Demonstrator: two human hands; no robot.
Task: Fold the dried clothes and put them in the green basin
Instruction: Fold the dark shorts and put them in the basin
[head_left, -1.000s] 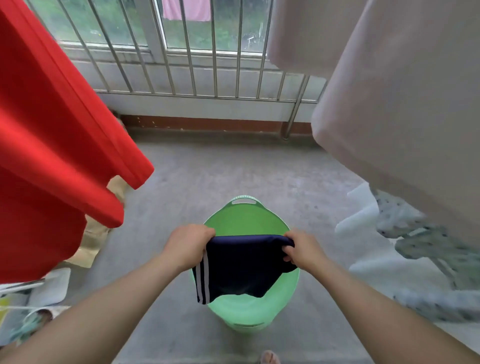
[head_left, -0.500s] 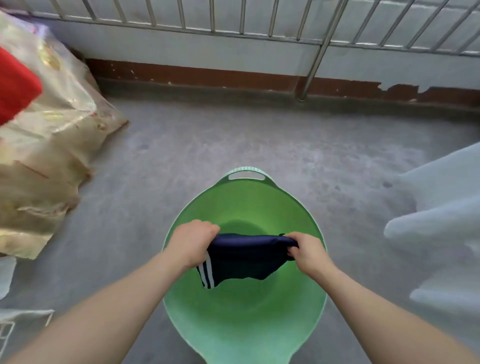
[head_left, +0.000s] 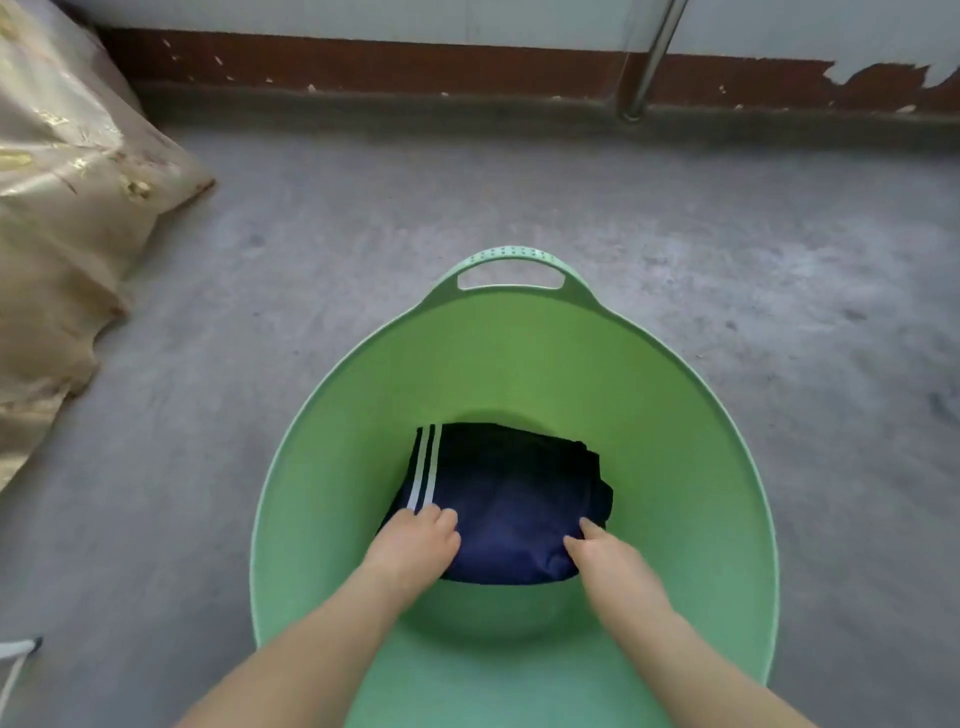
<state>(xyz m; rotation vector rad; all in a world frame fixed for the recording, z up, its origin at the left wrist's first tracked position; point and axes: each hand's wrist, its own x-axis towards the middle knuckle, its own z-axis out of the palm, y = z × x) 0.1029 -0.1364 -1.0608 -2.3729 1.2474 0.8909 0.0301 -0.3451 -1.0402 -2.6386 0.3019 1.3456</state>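
A folded navy garment (head_left: 511, 493) with two white stripes along its left edge lies on the bottom of the green basin (head_left: 332, 400). The basin stands on the concrete floor with its handle (head_left: 511, 265) on the far side. Both my hands reach down inside it. My left hand (head_left: 415, 545) grips the garment's near left corner with curled fingers, just below the stripes. My right hand (head_left: 605, 561) pinches the near right corner, thumb on top of the cloth.
A large crumpled beige plastic bag (head_left: 67, 208) sits on the floor at the left. A metal railing post (head_left: 649, 62) meets the floor by the far wall with its brown skirting. A white object (head_left: 15, 654) shows at the lower left edge.
My hands have lowered the folded garment from above the basin down onto its bottom. The view has dropped closer, so the hanging clothes and the railing have left the frame.
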